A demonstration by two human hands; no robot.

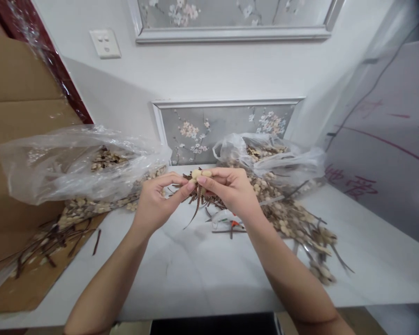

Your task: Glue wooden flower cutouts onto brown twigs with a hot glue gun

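1. At the far left stands a cardboard box (17,139), and in front of it a flat cardboard sheet (24,293) lies on the white table (195,279), with thin brown sticks (52,242) scattered across it.
2. Just right of the sheet, 1 short dark stick (97,242) lies by itself on the table.
3. Behind these, a clear plastic bag (56,160) lies open, with many small, pale, roundish bits (108,160) in it.
4. The left hand (157,200) is raised over the table, its thumb and index finger pinching the left side of a pale, lobed piece (196,174).
5. That piece is held up between the 2 hands, near the middle of the view; a narrow, banded brown strip (198,200) hangs below it.
6. The right hand (233,188) grasps the piece's right side, thumb tip pressed against it.
7. Below the right hand, a small clear packet (223,216) with an orange-red part lies on the table.
8. Farther right is a 2nd plastic bag (296,160), with a heap of pale bits and stems (282,214) spreading in front of it.
9. At the far right stands a pale panel (387,153) bearing red writing.
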